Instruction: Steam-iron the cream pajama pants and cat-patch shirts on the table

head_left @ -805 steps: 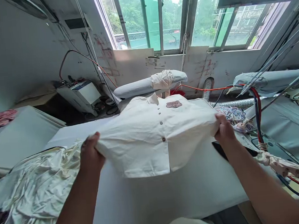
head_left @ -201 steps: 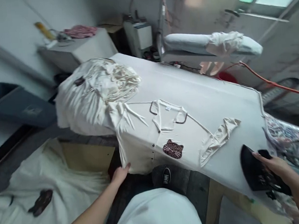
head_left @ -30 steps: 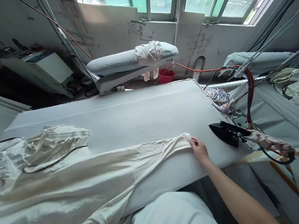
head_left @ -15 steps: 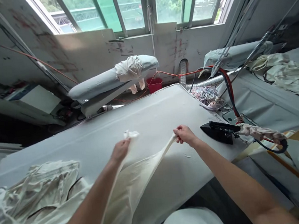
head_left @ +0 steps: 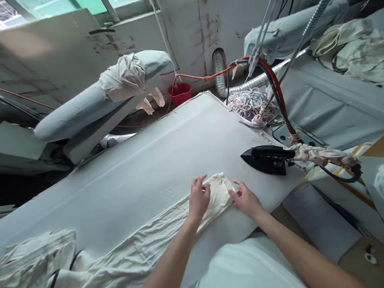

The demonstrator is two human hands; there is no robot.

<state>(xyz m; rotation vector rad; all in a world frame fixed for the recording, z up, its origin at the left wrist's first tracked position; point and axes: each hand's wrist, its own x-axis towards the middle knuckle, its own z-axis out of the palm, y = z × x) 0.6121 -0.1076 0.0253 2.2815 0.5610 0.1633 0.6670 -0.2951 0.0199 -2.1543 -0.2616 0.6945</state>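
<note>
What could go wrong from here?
Burn: the iron lies close to the right hand; can't tell if it's hot.
Snag: bumping the cloth-wrapped cable beyond the table's edge might drag the iron.
Creases: the sleeve is wrinkled; straightening only its end may leave folds.

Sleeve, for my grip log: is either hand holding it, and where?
The right hand is at the end of the sleeve, the left hand over its far edge; whether either pinches cloth cannot be told.
</note>
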